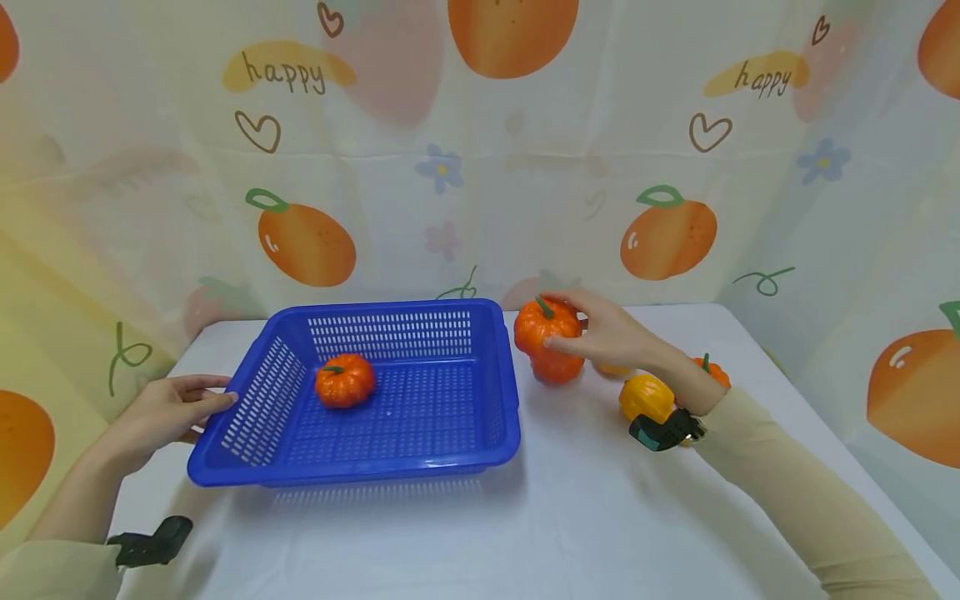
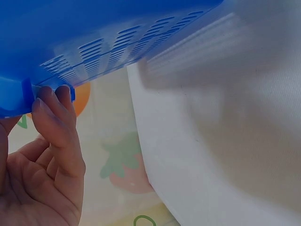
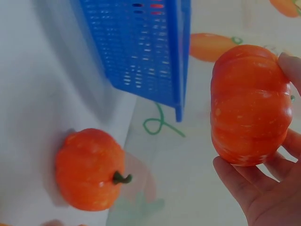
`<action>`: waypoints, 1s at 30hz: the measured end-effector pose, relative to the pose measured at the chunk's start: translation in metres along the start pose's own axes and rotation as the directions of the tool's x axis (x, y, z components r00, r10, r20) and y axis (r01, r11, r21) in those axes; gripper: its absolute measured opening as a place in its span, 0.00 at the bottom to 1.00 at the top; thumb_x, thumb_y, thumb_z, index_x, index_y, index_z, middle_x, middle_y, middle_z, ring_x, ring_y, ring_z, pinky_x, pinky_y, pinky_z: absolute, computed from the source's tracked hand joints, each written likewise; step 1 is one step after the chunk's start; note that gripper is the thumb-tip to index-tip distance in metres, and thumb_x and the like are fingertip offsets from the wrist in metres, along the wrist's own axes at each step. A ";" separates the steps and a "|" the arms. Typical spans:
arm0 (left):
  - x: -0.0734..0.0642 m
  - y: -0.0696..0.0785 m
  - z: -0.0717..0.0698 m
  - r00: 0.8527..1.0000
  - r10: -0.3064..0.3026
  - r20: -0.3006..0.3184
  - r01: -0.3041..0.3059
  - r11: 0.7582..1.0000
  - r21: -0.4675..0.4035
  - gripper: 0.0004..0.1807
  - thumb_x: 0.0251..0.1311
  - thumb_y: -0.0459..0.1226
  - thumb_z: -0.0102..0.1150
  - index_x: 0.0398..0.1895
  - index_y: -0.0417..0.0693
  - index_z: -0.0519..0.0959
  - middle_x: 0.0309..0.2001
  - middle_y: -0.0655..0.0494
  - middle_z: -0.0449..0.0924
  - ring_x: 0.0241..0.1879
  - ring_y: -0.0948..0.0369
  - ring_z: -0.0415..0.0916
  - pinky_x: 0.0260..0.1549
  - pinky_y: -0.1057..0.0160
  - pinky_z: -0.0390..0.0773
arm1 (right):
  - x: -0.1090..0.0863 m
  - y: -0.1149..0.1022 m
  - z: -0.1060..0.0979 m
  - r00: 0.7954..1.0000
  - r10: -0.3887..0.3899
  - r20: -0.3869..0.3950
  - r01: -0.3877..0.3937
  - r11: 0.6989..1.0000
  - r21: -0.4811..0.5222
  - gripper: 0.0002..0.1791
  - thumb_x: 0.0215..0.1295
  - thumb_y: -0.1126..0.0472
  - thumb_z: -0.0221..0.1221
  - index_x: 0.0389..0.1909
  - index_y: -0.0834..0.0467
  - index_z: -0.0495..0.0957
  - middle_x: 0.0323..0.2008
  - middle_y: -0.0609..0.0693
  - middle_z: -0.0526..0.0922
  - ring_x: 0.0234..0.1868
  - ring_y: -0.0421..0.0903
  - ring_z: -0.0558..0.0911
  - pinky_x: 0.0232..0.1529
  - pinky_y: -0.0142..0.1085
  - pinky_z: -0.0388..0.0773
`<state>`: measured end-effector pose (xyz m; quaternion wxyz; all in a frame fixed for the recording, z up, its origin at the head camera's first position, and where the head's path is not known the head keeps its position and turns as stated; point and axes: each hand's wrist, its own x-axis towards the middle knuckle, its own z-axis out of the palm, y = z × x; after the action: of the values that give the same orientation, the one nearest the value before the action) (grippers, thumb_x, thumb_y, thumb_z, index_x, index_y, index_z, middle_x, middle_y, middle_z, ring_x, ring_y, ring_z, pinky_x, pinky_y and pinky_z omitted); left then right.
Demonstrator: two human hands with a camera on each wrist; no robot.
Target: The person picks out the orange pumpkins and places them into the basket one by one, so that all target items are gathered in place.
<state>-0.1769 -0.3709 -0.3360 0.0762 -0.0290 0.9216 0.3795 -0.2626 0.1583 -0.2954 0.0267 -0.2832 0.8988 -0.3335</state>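
Note:
A blue plastic basket [image 1: 352,475] with slotted walls stands on the left of the table, and one small orange pumpkin [image 1: 345,381] lies inside it. My left hand [image 1: 168,412] grips the basket's left rim; in the left wrist view its fingertips [image 2: 63,96] curl up under that rim. Just beyond the basket's right side, my right hand [image 1: 611,333] holds another orange pumpkin [image 3: 251,106] between thumb and fingers, raised off the table. Below the held pumpkin, a further orange pumpkin [image 3: 90,169] with a green stem sits on the table, partly hidden in the head view.
Under and beside my right forearm are a yellow pumpkin [image 1: 647,398], an orange pumpkin [image 1: 712,372] and a partly covered yellowish one [image 1: 613,369]. A white cloth covers the table [image 1: 420,550]. A curtain [image 1: 517,192] printed with fruit hangs behind it.

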 end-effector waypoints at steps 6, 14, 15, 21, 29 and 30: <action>-0.001 0.000 0.000 1.000 -0.004 0.005 0.004 1.000 -0.001 0.36 0.64 0.49 0.50 0.61 0.25 0.59 0.38 0.46 0.81 0.33 0.58 0.79 0.29 0.63 0.81 | 0.011 -0.011 0.000 0.999 -0.038 0.015 0.038 0.999 0.005 0.38 0.56 0.44 0.60 0.67 0.48 0.59 0.59 0.48 0.69 0.58 0.49 0.67 0.56 0.50 0.69; 0.000 0.000 0.000 1.000 -0.003 0.003 0.003 1.000 0.003 0.36 0.64 0.49 0.50 0.60 0.25 0.59 0.38 0.46 0.81 0.33 0.58 0.79 0.29 0.62 0.81 | 0.027 -0.023 0.002 0.998 -0.050 0.024 0.050 0.999 0.008 0.38 0.57 0.44 0.60 0.67 0.49 0.59 0.60 0.48 0.67 0.58 0.48 0.68 0.55 0.46 0.71; 0.000 0.000 0.000 1.000 -0.003 0.003 0.003 1.000 0.002 0.36 0.64 0.49 0.50 0.60 0.25 0.59 0.38 0.46 0.81 0.33 0.58 0.80 0.29 0.62 0.81 | 0.029 -0.024 0.003 0.998 -0.054 0.024 0.054 0.998 0.013 0.38 0.57 0.45 0.60 0.67 0.50 0.59 0.60 0.48 0.67 0.58 0.48 0.68 0.55 0.45 0.71; 0.000 -0.001 0.001 1.000 -0.002 0.004 0.002 1.000 0.006 0.36 0.64 0.49 0.50 0.60 0.26 0.60 0.37 0.46 0.81 0.33 0.58 0.79 0.29 0.63 0.81 | 0.044 -0.030 0.009 0.997 -0.076 0.027 0.075 0.996 0.037 0.37 0.58 0.46 0.60 0.66 0.52 0.60 0.59 0.48 0.68 0.58 0.48 0.68 0.56 0.43 0.71; 0.001 -0.002 0.000 1.000 0.001 0.003 -0.001 1.000 0.006 0.37 0.63 0.50 0.50 0.60 0.26 0.60 0.37 0.46 0.81 0.33 0.58 0.80 0.29 0.62 0.81 | 0.062 -0.041 0.015 0.993 -0.110 0.043 0.110 0.994 0.005 0.37 0.58 0.46 0.59 0.67 0.53 0.60 0.60 0.49 0.69 0.58 0.46 0.69 0.57 0.41 0.70; 0.001 -0.003 0.000 1.000 0.003 0.004 -0.003 1.000 0.004 0.37 0.63 0.50 0.50 0.60 0.26 0.60 0.37 0.46 0.81 0.33 0.57 0.80 0.29 0.62 0.81 | 0.064 -0.042 0.017 0.993 -0.111 0.043 0.112 0.994 -0.004 0.37 0.58 0.46 0.59 0.67 0.52 0.60 0.61 0.48 0.69 0.57 0.46 0.69 0.57 0.40 0.71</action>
<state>-0.1776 -0.3728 -0.3378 0.0777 -0.0269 0.9222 0.3778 -0.2922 0.0888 -0.2737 0.0265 -0.3401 0.8819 -0.3254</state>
